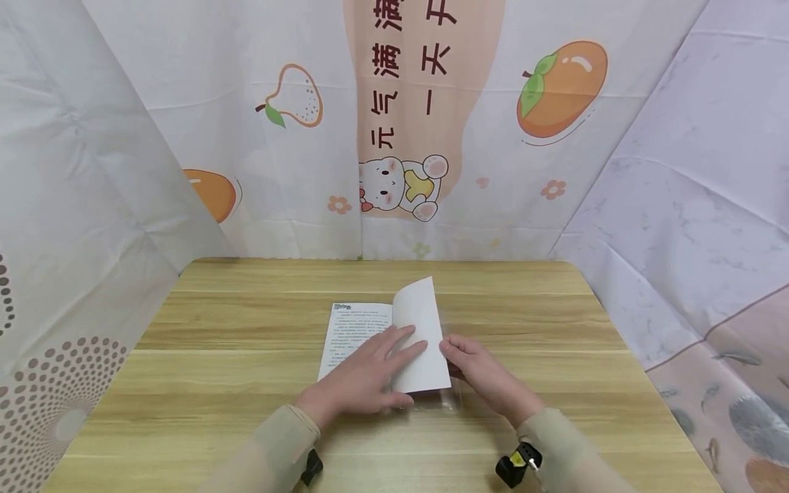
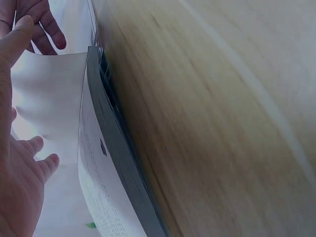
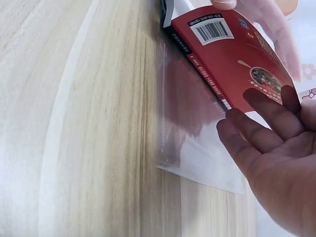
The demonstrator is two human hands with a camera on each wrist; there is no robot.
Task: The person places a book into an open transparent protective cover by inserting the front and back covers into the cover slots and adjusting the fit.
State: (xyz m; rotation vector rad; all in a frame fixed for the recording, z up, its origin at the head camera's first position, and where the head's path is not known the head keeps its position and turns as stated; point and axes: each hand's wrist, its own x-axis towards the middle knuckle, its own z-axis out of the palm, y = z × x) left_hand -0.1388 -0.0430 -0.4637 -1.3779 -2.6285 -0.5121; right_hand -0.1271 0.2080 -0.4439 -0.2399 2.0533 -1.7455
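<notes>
An open paperback book [image 1: 354, 335] lies on the table, its left page printed with text. My left hand [image 1: 365, 375] rests over it with spread fingers, their tips against the white inner side of the raised right-hand leaf. At that leaf's outer edge, my right hand [image 1: 483, 366] pinches with thumb and fingers. Seen from the right wrist, the leaf's outside is the red back cover [image 3: 222, 59] with a barcode, and the fingers [image 3: 266, 116] lie behind it. A clear plastic sleeve [image 3: 197, 113] sits under the book and sticks out past its edge.
The wooden table [image 1: 216, 383] carries the book near its middle. A white curtain [image 1: 277, 171] with fruit prints hangs along the table's back edge, and more cloth hangs at both sides. Each wrist bears a black camera mount [image 1: 518, 464].
</notes>
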